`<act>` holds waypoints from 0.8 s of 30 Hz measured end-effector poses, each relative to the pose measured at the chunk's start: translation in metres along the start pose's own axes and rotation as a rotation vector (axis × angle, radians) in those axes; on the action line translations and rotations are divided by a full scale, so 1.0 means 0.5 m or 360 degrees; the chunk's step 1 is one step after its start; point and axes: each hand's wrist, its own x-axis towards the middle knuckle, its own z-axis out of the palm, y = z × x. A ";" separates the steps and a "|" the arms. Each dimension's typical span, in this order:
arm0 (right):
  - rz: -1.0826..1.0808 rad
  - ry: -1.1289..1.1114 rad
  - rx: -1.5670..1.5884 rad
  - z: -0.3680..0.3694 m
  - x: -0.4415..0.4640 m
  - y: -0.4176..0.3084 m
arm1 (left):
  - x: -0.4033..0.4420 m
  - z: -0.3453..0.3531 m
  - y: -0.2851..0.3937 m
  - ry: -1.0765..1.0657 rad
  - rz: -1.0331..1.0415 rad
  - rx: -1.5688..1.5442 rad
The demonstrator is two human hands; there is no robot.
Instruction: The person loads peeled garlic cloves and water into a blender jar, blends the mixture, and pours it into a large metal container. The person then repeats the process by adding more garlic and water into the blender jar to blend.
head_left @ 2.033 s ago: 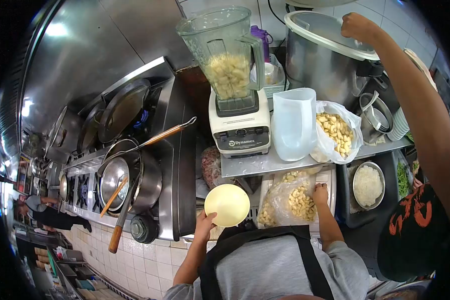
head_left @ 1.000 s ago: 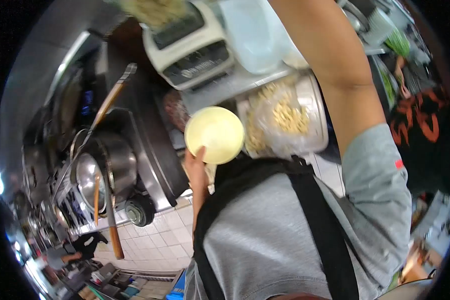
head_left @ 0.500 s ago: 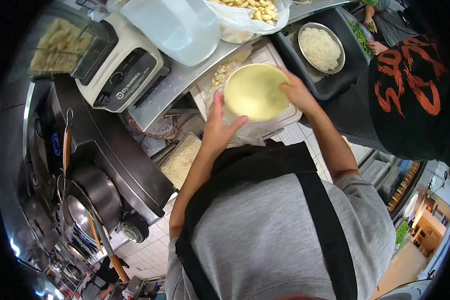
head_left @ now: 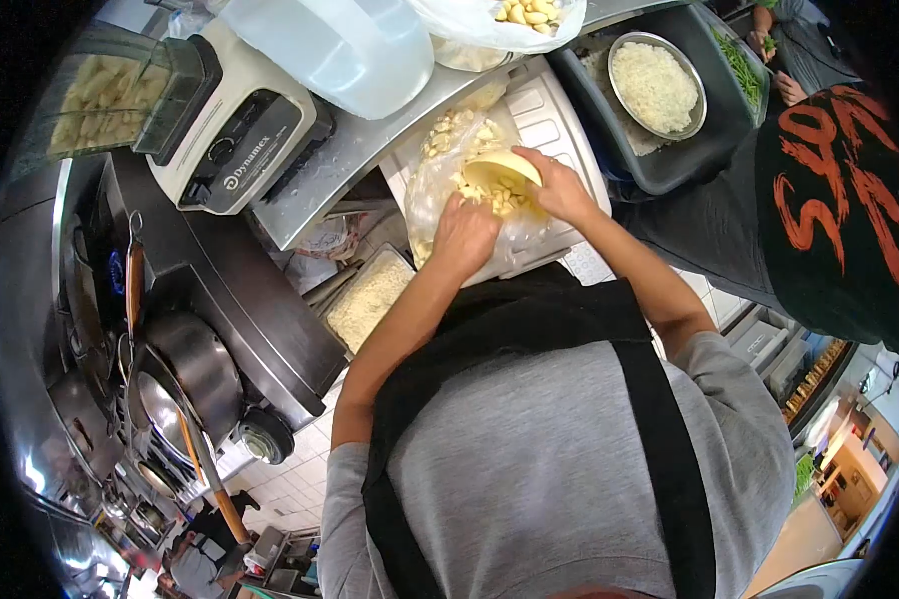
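Observation:
A pale yellow bowl (head_left: 509, 168) is tipped on its side, its mouth down among peeled garlic cloves (head_left: 482, 187) in a clear plastic bag (head_left: 425, 205). My right hand (head_left: 559, 188) grips the bowl by its right rim. At the near side of the bag, my left hand (head_left: 469, 232) is closed with fingers curled on the plastic, close to the bowl's mouth; its fingertips are hidden. Under the bag lies a whitish plastic lid (head_left: 544, 115).
A blender (head_left: 240, 130) with cloves in its jar and a translucent container (head_left: 345, 50) stand on the steel counter. Chopped garlic fills a tray (head_left: 370, 299) below. Right, a grey tub (head_left: 659, 180) holds a metal bowl of white bits (head_left: 654, 88). A co-worker (head_left: 839, 190) stands close by.
The bowl has tipped from facing up to lying sideways, down into the cloves. My left hand has left the bowl's side, and its spread fingers have curled in at the bag.

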 end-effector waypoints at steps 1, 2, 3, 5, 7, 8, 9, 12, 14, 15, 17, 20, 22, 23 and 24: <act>0.0001 -0.0059 0.0001 -0.002 0.020 0.010 | 0.015 -0.028 0.002 0.0127 0.0008 -0.0015; -0.0004 -0.0121 0.0000 -0.006 0.041 0.019 | 0.025 -0.058 0.009 0.0259 0.0066 -0.0026; -0.0175 -0.0088 0.0106 -0.012 0.054 0.031 | 0.036 -0.090 0.016 0.0388 0.0125 -0.0032; 0.0050 -0.0200 0.0212 -0.028 0.069 0.022 | 0.042 -0.125 0.029 0.0525 0.0211 -0.0079; 0.0171 -0.0188 0.0451 0.000 0.081 0.055 | 0.030 -0.097 0.027 0.0397 0.0140 -0.0099; 0.0256 -0.0191 0.0657 0.029 0.087 0.082 | 0.022 -0.074 0.026 0.0336 0.0110 -0.0110; 0.0338 -0.0192 0.0859 0.041 0.092 0.100 | 0.011 -0.052 0.021 0.0270 0.0081 -0.0042; 0.0787 -0.0416 0.1147 0.019 0.077 0.116 | -0.030 -0.049 0.025 0.0161 0.0059 -0.0048; 0.0625 -0.0296 0.1078 0.012 0.065 0.124 | -0.055 -0.049 0.020 -0.0059 -0.0026 -0.0136; 0.0497 -0.0227 0.1039 0.009 0.057 0.124 | -0.064 -0.049 0.019 -0.0124 -0.0056 -0.0192; 0.0271 -0.0116 0.0794 0.005 0.037 0.124 | -0.075 -0.050 0.024 -0.0213 -0.0083 -0.0251; 0.0430 -0.0051 0.1032 -0.013 0.034 0.108 | -0.081 -0.052 0.030 -0.0246 -0.0062 -0.0251; 0.0401 0.0048 0.0956 -0.009 0.036 0.108 | -0.080 -0.056 0.032 -0.0208 -0.0029 -0.0247; 0.0408 0.0045 0.0975 -0.005 0.029 0.108 | -0.081 -0.060 0.033 -0.0147 -0.0006 -0.0260; 0.0418 0.0046 0.0994 -0.010 0.019 0.095 | -0.082 -0.066 0.034 -0.0086 0.0021 -0.0272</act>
